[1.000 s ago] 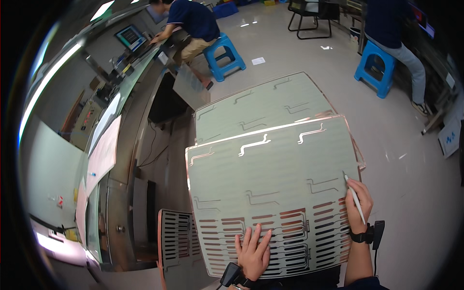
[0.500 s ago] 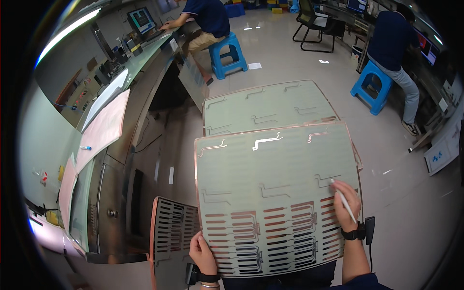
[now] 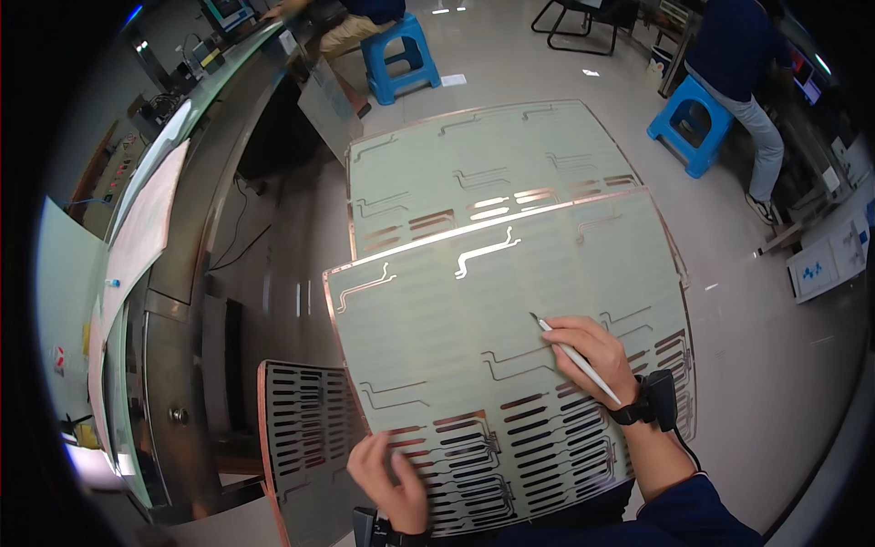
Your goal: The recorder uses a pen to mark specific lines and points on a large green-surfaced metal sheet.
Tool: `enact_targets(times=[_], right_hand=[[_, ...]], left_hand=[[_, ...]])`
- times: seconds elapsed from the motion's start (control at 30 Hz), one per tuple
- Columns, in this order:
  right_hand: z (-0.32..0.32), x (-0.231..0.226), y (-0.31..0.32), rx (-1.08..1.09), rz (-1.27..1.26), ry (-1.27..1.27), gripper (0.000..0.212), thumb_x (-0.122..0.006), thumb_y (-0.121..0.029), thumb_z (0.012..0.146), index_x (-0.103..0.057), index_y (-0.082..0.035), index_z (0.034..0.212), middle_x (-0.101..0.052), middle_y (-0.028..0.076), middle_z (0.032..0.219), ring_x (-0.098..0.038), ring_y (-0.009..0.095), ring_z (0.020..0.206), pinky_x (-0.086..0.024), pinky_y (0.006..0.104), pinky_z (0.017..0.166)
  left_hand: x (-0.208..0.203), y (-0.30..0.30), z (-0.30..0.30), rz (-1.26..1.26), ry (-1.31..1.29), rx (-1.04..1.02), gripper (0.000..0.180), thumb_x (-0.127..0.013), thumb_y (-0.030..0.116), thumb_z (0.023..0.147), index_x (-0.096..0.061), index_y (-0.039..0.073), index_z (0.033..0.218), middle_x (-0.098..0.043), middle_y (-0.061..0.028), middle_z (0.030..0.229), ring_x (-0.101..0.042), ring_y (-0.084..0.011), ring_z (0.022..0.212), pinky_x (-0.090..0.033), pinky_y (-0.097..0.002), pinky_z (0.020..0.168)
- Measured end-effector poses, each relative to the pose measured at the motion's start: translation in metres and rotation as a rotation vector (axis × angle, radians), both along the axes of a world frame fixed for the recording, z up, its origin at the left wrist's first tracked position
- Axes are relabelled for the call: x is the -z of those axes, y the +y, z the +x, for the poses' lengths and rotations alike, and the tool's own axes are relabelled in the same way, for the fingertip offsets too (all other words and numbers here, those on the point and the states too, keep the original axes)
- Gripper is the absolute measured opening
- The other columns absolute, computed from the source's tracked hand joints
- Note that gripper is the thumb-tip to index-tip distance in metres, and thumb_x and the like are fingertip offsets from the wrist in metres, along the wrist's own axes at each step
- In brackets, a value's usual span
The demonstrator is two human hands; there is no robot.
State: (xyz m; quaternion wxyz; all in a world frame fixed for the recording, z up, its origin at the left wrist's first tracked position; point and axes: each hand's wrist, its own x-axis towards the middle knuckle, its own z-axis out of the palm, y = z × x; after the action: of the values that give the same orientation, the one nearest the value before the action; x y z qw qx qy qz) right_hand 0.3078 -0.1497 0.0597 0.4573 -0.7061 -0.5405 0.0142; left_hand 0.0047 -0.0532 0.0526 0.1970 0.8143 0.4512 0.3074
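Note:
A large pale green panel [image 3: 410, 319] with a copper-coloured rim and several copper and dark traces lies tilted in front of me, like a circuit board sheet. My right hand [image 3: 597, 351] is over its right half, closed round a slim white pen-shaped tool [image 3: 591, 372]. The tool has a thin dark tip, which is close to a plain area of the panel; whether it touches, I cannot tell. At the panel's lower left edge is my left hand [image 3: 387, 479], its thumb and fingers apart and loosely bent, with nothing visible in them.
Another similar panel [image 3: 510, 137] lies behind the first. A slotted copper-edged panel [image 3: 310, 419] leans at lower left. A metal-sided bench [image 3: 173, 351] with pink sheets [image 3: 146, 223] runs along the left. People sit on blue stools [image 3: 401, 59] farther off.
My right hand has moved left and slightly up with the white tool, off the trace at the right. My left hand has let go of the panel's edge. The view has shifted.

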Motion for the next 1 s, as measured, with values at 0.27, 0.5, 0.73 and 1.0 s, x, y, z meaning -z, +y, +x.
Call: enact_targets(times=[0.27,0.5,0.73,1.0], right_hand=[[0.002,0.004,-0.003,-0.011,0.009,0.034,0.029,-0.072,0.006,0.078,-0.071,0.0,0.106,-0.07,0.015,0.111,-0.069,0.029,0.098,-0.058,0.0348,0.085],[0.005,0.002,0.0,-0.011,0.016,0.082,0.031,-0.071,0.007,0.078,-0.07,0.0,0.108,-0.069,0.015,0.112,-0.069,0.03,0.101,-0.058,0.035,0.086],[0.015,0.002,0.005,0.02,0.051,0.081,0.026,-0.069,0.005,0.081,-0.07,-0.001,0.106,-0.069,0.015,0.112,-0.069,0.029,0.099,-0.057,0.0351,0.085],[0.043,-0.003,0.035,0.064,0.104,0.051,0.023,-0.068,0.003,0.084,-0.07,-0.001,0.106,-0.069,0.016,0.108,-0.069,0.031,0.097,-0.057,0.035,0.084]], left_hand=[[-0.004,0.017,0.142,0.05,0.033,0.703,0.033,-0.067,0.003,0.086,-0.068,0.007,0.119,-0.061,-0.0095,0.134,-0.052,-0.036,0.128,-0.043,-0.0469,0.105],[0.002,0.018,0.164,0.121,0.084,0.716,0.036,-0.069,0.007,0.086,-0.068,0.01,0.123,-0.059,-0.0057,0.138,-0.051,-0.0311,0.129,-0.039,-0.0459,0.104],[-0.001,0.019,0.168,0.138,0.07,0.705,0.037,-0.069,0.007,0.086,-0.068,0.012,0.123,-0.06,-0.0053,0.139,-0.054,-0.0301,0.124,-0.039,-0.0446,0.102],[-0.01,0.045,0.211,0.137,0.003,0.674,0.036,-0.069,0.005,0.084,-0.07,0.01,0.12,-0.062,-0.0043,0.136,-0.057,-0.0294,0.097,-0.044,-0.0407,0.089]])
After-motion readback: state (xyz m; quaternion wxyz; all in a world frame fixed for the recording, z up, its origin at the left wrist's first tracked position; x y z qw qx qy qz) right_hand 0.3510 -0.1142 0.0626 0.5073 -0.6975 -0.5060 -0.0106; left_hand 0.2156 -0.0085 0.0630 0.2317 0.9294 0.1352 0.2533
